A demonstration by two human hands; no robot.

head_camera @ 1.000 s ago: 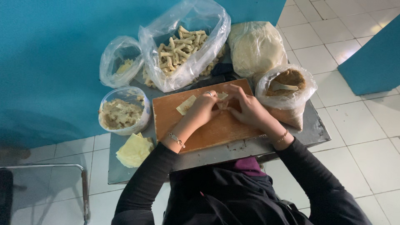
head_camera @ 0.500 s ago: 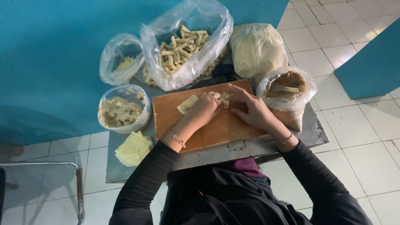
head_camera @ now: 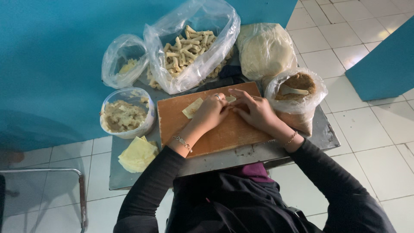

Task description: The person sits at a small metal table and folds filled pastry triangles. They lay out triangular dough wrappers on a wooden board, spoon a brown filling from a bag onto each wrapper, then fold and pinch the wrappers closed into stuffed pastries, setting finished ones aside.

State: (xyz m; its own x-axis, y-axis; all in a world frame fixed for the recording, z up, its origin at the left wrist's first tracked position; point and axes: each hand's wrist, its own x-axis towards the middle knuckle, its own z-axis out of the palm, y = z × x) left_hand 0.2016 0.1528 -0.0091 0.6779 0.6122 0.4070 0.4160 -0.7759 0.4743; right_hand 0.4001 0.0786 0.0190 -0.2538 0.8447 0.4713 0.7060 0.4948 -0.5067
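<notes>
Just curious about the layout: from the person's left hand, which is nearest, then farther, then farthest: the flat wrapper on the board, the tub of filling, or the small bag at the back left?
From the left hand:
1. Flat wrapper, on the wooden board just left of the hand.
2. Tub of filling, left of the board.
3. Small plastic bag, at the back left, by the blue wall.

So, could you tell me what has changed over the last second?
Very little. Both hands, left hand and right hand, stay together over the small wrapper piece on the wooden board; the fingers shifted only slightly. The loose wrapper, bags and tub kept their places.
</notes>
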